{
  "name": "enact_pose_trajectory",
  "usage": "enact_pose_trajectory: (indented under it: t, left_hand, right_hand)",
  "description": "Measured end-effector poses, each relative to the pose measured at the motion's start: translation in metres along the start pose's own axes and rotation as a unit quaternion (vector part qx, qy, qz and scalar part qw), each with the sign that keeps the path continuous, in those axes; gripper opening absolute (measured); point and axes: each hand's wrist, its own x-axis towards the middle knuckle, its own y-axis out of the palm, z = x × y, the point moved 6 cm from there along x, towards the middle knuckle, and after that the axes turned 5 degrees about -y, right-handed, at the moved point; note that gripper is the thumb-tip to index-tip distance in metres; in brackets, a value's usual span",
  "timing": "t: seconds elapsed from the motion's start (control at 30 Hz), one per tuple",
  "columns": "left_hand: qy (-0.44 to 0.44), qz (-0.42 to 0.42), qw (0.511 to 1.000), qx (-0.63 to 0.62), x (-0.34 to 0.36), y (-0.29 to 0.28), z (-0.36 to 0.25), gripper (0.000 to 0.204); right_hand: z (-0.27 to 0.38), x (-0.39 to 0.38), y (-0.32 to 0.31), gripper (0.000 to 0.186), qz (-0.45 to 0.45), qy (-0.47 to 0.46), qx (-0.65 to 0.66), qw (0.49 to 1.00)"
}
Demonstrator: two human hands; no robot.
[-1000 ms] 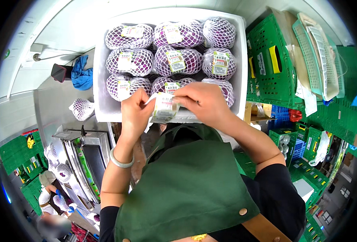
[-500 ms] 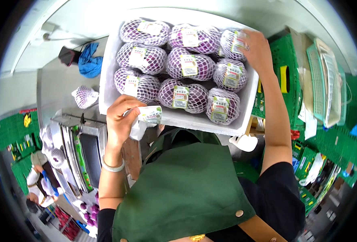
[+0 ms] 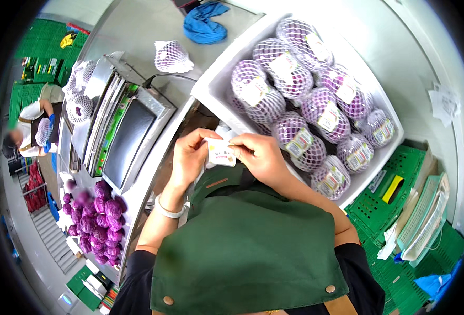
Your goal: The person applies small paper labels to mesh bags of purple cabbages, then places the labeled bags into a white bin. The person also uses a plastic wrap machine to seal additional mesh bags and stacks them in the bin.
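Observation:
In front of my apron, both hands meet at a small white printed label [image 3: 222, 153]. My left hand [image 3: 191, 157] pinches its left edge between thumb and finger. The fingertips of my right hand [image 3: 263, 157] are closed on its right edge. Just beyond and to the right stands a white foam box [image 3: 219, 84], set at a slant. Inside lie several purple cabbages [image 3: 295, 84] in white foam nets, each of those facing me with a label on it. My right forearm passes over the near edge of the box.
Left of the box are a netted cabbage [image 3: 171, 56], a blue cloth [image 3: 205, 23] and a metal machine with a dark plate [image 3: 129, 139]. Bare purple cabbages [image 3: 100, 220] are heaped nearer. Green crates [image 3: 371, 210] stand at right. A person [image 3: 32, 123] works at far left.
My right hand has left the cabbage at the box's far right corner and come to the label in my left hand. The view has turned left, so the box now appears slanted and farther right.

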Motion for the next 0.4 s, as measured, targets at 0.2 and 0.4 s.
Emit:
enact_pose_trajectory:
  t: [0.2, 0.4]
  left_hand:
    - [-0.107, -0.089, 0.983, 0.120, 0.010, -0.112, 0.080, 0.007]
    - [0.031, -0.112, 0.954, 0.277, 0.054, -0.199, 0.115, 0.037]
  right_hand:
    - [-0.041, 0.053, 0.105, 0.015, -0.056, 0.061, 0.008, 0.997]
    - [-0.163, 0.142, 0.192, 0.010, -0.129, 0.209, 0.161, 0.956]
